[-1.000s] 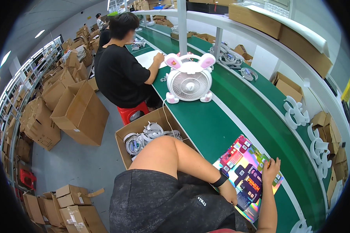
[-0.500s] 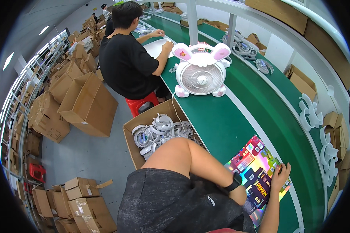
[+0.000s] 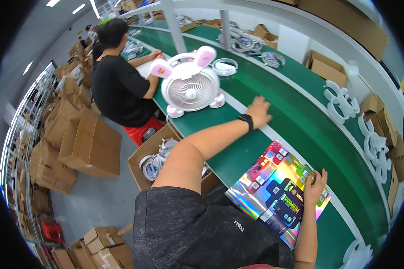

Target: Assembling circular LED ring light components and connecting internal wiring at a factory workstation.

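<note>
My left hand (image 3: 259, 112) is stretched out over the pale edge of the green conveyor, its fingers spread and nothing in them. Beyond it, on the belt by the fan, sits a white curved plastic part (image 3: 225, 67). My right hand (image 3: 315, 187) rests on the right edge of a shiny, rainbow-coloured printed sheet (image 3: 251, 181), fingers partly bent and apart. The sheet lies flat on the green bench in front of me, with dark, red and green box-shaped prints on it. A white fan (image 3: 191, 93) with pink rabbit ears stands to the left of my left hand.
A cardboard box (image 3: 139, 167) of white plastic parts stands beside my left arm. A co-worker in black (image 3: 121, 85) sits on a red stool farther along. White curved parts (image 3: 341, 102) line the far ledge. Large cartons (image 3: 92, 141) crowd the floor at left.
My left arm has swung out from over the sheet toward the belt, uncovering the sheet's left part. My right hand stays at the sheet's edge. The view has shifted.
</note>
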A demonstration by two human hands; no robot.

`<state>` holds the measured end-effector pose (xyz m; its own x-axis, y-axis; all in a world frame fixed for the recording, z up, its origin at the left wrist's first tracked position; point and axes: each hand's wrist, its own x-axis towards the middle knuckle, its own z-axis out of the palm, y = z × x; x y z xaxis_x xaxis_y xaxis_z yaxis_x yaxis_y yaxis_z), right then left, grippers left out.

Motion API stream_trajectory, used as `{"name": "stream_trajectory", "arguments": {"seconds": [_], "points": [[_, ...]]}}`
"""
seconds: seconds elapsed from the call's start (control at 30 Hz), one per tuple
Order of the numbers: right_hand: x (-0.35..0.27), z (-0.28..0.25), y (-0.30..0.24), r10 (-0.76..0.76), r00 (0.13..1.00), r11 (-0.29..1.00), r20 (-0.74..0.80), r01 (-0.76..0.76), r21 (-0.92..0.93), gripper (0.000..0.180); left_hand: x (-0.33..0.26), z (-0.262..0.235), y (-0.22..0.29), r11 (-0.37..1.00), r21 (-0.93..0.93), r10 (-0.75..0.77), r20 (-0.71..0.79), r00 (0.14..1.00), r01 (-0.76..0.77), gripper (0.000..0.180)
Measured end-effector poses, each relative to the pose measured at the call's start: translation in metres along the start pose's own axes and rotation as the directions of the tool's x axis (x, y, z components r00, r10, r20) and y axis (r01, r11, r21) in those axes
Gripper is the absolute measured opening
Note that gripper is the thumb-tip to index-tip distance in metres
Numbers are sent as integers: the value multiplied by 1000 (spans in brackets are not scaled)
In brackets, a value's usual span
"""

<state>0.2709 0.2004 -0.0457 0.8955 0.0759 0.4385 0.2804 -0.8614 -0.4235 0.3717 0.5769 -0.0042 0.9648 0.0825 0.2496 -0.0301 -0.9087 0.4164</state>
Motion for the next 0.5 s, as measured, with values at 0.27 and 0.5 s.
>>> {"name": "stream_trajectory", "arguments": {"seconds": [0.27, 0.5], "points": [[0, -2, 0, 42, 999, 998, 7, -42, -41, 28, 93, -9, -98, 809, 207, -528, -156, 835, 550, 78], [1, -1, -4, 36, 999, 999, 27, -35, -13, 31, 140, -50, -114, 704, 109, -638, -337, 692, 702, 72]]}}
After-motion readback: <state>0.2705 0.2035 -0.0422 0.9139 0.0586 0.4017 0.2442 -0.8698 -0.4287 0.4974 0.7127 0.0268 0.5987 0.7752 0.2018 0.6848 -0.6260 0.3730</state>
